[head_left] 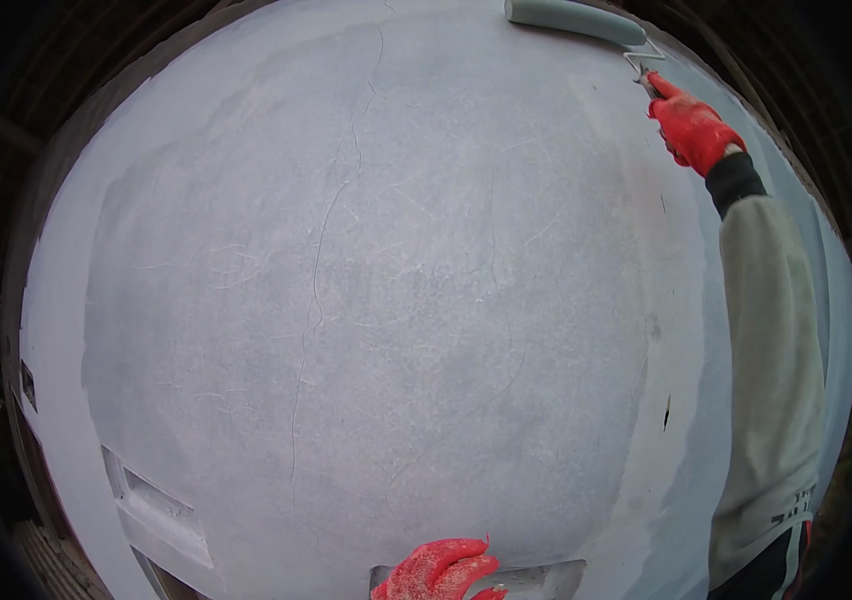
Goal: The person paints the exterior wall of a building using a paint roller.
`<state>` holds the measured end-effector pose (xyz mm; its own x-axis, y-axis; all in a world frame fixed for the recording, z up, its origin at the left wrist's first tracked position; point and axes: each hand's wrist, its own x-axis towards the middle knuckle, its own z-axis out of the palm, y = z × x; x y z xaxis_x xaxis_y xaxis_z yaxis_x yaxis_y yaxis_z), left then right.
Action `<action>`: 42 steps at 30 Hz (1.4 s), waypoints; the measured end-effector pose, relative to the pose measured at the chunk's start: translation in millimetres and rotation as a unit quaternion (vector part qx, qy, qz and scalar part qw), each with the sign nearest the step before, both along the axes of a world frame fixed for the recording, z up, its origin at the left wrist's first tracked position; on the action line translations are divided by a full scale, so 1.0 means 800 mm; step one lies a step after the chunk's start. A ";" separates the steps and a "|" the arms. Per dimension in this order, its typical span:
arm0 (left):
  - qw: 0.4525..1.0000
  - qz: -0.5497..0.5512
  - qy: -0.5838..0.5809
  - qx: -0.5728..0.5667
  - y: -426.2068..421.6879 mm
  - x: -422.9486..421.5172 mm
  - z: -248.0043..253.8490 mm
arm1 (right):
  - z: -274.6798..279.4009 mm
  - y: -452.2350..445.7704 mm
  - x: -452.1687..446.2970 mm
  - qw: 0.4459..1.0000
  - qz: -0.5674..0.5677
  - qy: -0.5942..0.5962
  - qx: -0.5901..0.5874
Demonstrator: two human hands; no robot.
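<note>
My right hand (691,125), in a red glove, reaches up at the upper right, its fingers wrapped round the handle of a paint roller (576,20). The long, pale grey-green roller sleeve lies against the top of the wall (396,280), and its wire frame bends down to the grip. Low in the middle, my left hand (436,572) wears a similar red glove, smudged with pale paint. Its fingers are curled in front of a recess (551,578) in the wall; the frame's lower edge cuts off the rest, and what they hold, if anything, is hidden.
Thin cracks run down the grey-white wall, which has lighter bands at its sides. More recesses (156,500) open at the lower left. A narrow dark slit (666,412) shows at the right. Dark roof timbers (76,90) hang beyond the wall's top.
</note>
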<state>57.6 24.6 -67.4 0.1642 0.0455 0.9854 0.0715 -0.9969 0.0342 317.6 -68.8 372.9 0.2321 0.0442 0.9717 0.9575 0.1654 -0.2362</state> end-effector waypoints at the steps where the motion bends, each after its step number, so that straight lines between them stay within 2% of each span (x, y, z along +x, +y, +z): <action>1: 1.000 -0.002 0.021 -0.012 -0.001 0.000 0.007 | 0.021 0.007 0.009 1.000 -0.018 -0.006 -0.004; 4: 0.999 0.008 0.038 -0.021 0.001 -0.002 0.019 | 0.117 0.046 0.050 0.997 0.057 -0.050 -0.030; 5: 0.999 0.012 0.036 -0.018 0.003 -0.005 0.020 | 0.134 0.057 0.077 0.980 -0.089 -0.177 -0.028; 7: 1.000 0.006 0.024 -0.010 0.012 -0.010 0.013 | 0.090 0.037 0.064 0.969 -0.153 -0.189 -0.049; 10: 1.000 -0.010 0.017 -0.017 0.018 -0.021 -0.007 | -0.070 -0.010 -0.008 0.996 -0.084 0.003 -0.006; 12: 0.999 -0.013 0.021 -0.025 0.014 -0.023 -0.010 | -0.100 -0.025 -0.006 0.997 -0.043 0.055 -0.038; 14: 0.999 -0.006 0.044 -0.028 0.001 -0.019 -0.006 | -0.094 -0.022 -0.010 0.997 -0.063 0.036 -0.027; 16: 0.997 -0.016 0.061 -0.035 0.002 -0.011 -0.006 | -0.058 -0.011 0.004 0.996 -0.089 -0.030 -0.006; 18: 0.995 -0.028 0.081 -0.042 -0.002 -0.006 -0.005 | -0.039 -0.009 0.012 0.990 -0.115 -0.066 -0.052; 20: 0.996 -0.030 0.071 -0.036 -0.009 -0.005 -0.011 | -0.073 -0.012 -0.021 0.997 0.073 0.025 -0.024; 21: 0.996 -0.035 0.075 -0.036 -0.014 -0.003 -0.017 | -0.083 -0.021 -0.011 0.997 -0.020 -0.033 -0.072; 22: 0.996 -0.041 0.068 -0.035 -0.019 0.001 -0.021 | -0.087 -0.031 -0.007 0.997 -0.025 -0.033 -0.072; 24: 0.997 -0.042 0.064 -0.030 -0.027 0.004 -0.027 | -0.104 -0.052 -0.001 0.983 0.144 0.093 -0.060; 26: 0.996 -0.040 0.070 -0.023 -0.033 0.009 -0.026 | -0.106 -0.061 -0.006 0.984 0.154 0.086 -0.029; 28: 0.996 -0.046 0.072 -0.022 -0.039 0.011 -0.018 | -0.091 -0.067 -0.007 0.972 0.221 0.077 0.018; 30: 0.996 -0.044 0.068 -0.023 -0.044 0.012 -0.013 | -0.076 -0.076 -0.004 0.977 0.205 0.037 0.051; 36: 0.997 -0.028 0.066 -0.001 -0.049 0.014 -0.016 | -0.068 -0.084 -0.019 0.977 0.203 0.020 0.059; 42: 0.998 -0.023 0.056 -0.021 -0.049 0.003 -0.012 | -0.050 -0.033 -0.054 0.976 0.211 0.002 0.048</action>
